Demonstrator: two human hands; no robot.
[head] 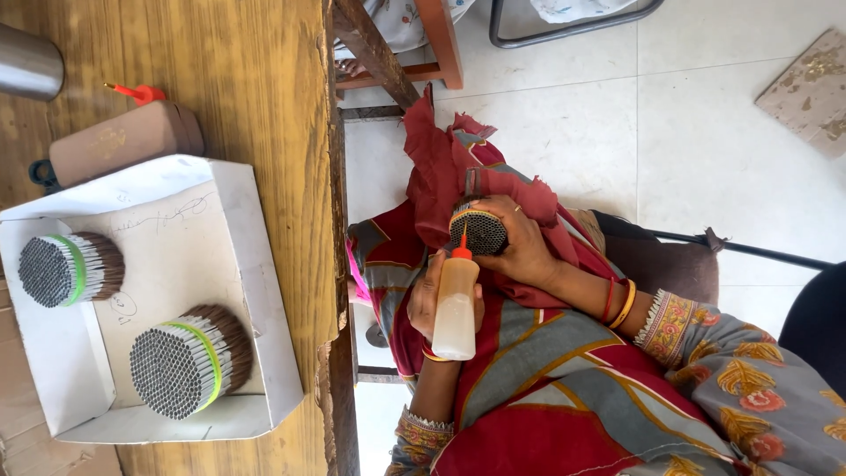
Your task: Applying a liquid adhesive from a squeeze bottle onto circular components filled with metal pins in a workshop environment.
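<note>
My left hand [429, 298] grips a small translucent squeeze bottle [456, 308] with an orange nozzle. The nozzle tip touches the end face of a round bundle of thin tubes [478, 231], which my right hand [522, 251] holds wrapped in a dark red cloth [441, 176] over my lap. Two bangles sit on my right wrist. Both hands are beside the wooden table's edge [333, 220].
On the wooden table a shallow white cardboard tray [256, 264] holds two more tube bundles [70, 269] [189, 360] bound with green bands. Behind it lie a brown bottle with a red nozzle [128, 137] and a steel cup [29, 62]. Tiled floor and chair legs lie to the right.
</note>
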